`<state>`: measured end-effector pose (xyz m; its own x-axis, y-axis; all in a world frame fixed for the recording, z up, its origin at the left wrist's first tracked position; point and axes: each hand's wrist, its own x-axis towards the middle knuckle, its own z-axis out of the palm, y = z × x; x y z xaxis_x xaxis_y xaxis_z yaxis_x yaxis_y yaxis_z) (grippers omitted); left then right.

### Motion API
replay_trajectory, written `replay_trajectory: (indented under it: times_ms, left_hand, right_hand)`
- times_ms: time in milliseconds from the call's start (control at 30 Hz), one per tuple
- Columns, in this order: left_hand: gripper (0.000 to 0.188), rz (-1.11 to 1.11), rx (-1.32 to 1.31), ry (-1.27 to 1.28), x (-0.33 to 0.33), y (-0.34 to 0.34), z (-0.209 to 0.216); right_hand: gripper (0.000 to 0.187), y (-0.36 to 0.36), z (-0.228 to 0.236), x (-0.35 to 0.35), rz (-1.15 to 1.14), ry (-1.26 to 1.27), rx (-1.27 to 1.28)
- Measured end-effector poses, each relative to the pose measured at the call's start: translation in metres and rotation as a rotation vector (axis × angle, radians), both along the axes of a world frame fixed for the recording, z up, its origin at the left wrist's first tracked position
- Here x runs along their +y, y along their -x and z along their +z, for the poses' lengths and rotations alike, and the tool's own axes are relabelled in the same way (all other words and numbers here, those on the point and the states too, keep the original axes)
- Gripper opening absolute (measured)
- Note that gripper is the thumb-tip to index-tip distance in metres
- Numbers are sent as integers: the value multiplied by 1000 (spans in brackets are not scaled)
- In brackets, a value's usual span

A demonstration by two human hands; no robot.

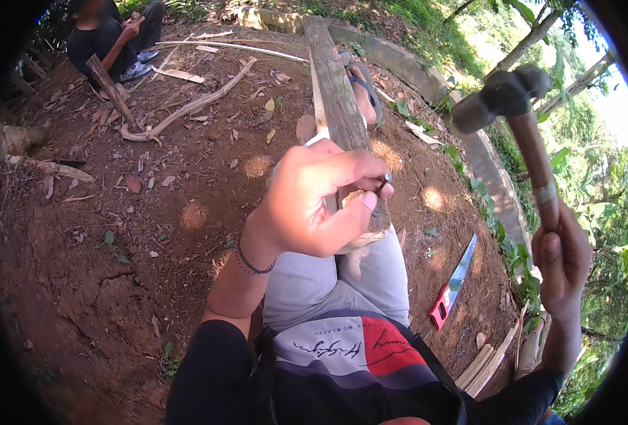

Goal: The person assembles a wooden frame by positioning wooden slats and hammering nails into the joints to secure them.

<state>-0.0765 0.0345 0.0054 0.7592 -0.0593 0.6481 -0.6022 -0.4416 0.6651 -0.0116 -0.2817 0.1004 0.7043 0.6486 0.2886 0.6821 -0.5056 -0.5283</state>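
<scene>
My left hand (321, 195) pinches a nail (385, 181) between thumb and forefinger, its bright head showing above the fingertips. Under that hand lies a long grey weathered plank (335, 85), stretching away from my lap; the nail's point is hidden, so whether it touches the wood is unclear. On the right, my right hand (563, 258) is wrapped round the wooden handle of a hammer (537, 156). The hammer's dark metal head is raised well above the ground, apart from the nail and plank. Pale split wood shows at the plank's near end.
A handsaw (455, 283) with a red handle lies on the soil to my right, near several wood strips (494, 361). Another person (115, 42) sits at the far left beside a crooked branch (186, 110). A low concrete edging (427, 78) runs along the right.
</scene>
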Motion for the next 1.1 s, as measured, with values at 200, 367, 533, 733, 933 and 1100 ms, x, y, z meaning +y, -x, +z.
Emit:
replay_trajectory:
  times_ms: [200,367,533,733,933,1100]
  left_hand:
    - [27,-63,232,-251,32,-73,24]
    - [44,55,400,-677,18,-107,4]
    - [43,104,431,-727,15,-105,12]
    - [41,66,431,-776,17,-99,23]
    - [43,94,465,-694,15,-108,12]
    - [39,84,312,-669,16,-104,11]
  right_hand:
    - [45,9,-1,14,57,59,49]
    - [47,8,-2,12,79,103,-7]
    - [52,14,1,8,70,64,-60]
    - [43,20,24,27,89,260,35]
    - [46,17,22,25,42,60,-153]
    - [43,15,26,24,93,209,-159]
